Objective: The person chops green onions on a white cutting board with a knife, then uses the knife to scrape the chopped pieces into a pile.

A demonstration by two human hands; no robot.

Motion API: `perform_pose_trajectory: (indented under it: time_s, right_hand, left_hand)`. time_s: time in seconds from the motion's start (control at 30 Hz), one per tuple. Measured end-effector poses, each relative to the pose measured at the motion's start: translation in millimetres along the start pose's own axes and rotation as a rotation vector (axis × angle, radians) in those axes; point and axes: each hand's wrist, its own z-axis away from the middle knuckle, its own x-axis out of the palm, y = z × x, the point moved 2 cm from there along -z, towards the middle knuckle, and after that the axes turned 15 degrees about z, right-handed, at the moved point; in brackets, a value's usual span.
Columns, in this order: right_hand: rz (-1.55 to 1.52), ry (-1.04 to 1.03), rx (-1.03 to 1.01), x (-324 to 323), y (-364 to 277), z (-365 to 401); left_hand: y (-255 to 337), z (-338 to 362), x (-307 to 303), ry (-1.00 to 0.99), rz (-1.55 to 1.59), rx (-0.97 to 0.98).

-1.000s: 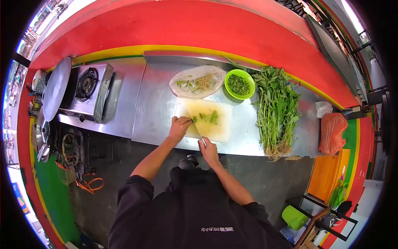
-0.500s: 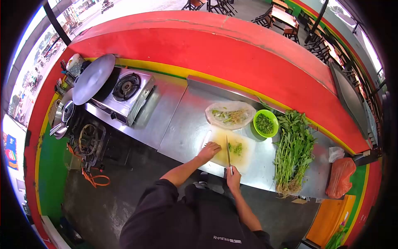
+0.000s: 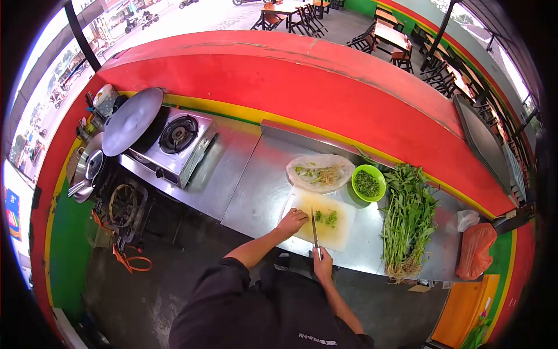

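My right hand (image 3: 322, 264) grips the handle of a long kitchen knife (image 3: 314, 227), its blade pointing away from me over the pale cutting board (image 3: 334, 237). Chopped greens (image 3: 331, 218) lie in small heaps just right of the blade. On the board's left part, my left hand (image 3: 293, 222) rests with its fingers curled; anything under them is hidden. Beyond the board is a clear plastic bag (image 3: 321, 173) with rooted stalks on it. A lime-green bowl (image 3: 368, 182) of chopped greens stands to its right.
A big bunch of leafy greens (image 3: 408, 221) with roots lies right of the board. Farther right sits a red plastic bag (image 3: 476, 251). At left are a gas stove (image 3: 180, 139), a large metal lid (image 3: 132, 121) and a low burner (image 3: 123, 205). A red wall (image 3: 279, 75) borders the counter.
The view has tilted up slightly. Against the board, the knife and right hand have shifted a little left, and a second small heap of chopped greens now shows beside the blade.
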Motion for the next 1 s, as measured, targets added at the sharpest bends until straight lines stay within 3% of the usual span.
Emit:
perform_pose_trajectory:
  time_s: [0.27, 0.37, 1.0]
  right_hand:
    - [0.046, -0.065, 0.018, -6, -11, 7]
    - [0.003, 0.041, -0.045, 4, 1, 7]
    - [-0.006, 0.041, -0.002, 6, 3, 11]
  left_hand:
    - [4, -1, -4, 0.045, -0.046, 0.027]
    - [10, -2, -7, 0.027, -0.088, 0.012]
    - [0, 0, -2, -0.011, -0.06, 0.014]
